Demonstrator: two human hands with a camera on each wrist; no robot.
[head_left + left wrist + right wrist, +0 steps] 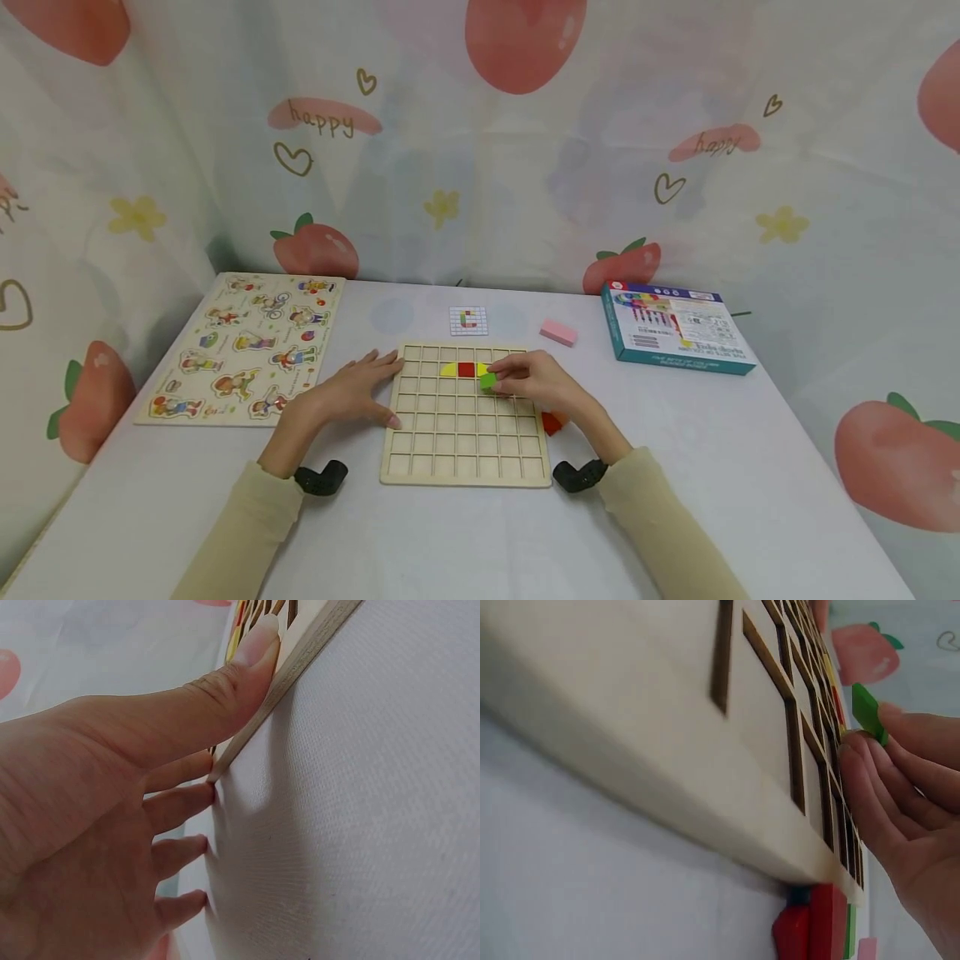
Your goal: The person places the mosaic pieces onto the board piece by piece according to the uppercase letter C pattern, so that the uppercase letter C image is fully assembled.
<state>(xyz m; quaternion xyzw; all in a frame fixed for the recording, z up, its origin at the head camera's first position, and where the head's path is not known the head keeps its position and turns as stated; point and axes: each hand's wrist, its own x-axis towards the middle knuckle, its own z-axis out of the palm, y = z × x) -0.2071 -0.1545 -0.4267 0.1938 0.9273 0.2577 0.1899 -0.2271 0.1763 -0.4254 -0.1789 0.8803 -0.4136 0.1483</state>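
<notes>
A wooden grid board lies flat on the white table. Its second row from the top holds a yellow rounded piece, a red square block and another yellow piece partly behind my fingers. My right hand pinches a green block between thumb and fingers, close over the board just below the right yellow piece. At the board's left edge, my left hand is spread, its thumb resting on the rim and its fingers along the side.
Red blocks lie against the board's right side, partly under my right wrist. Behind the board are a small pattern card and a pink block. A picture puzzle board lies at left, a teal-edged box at right.
</notes>
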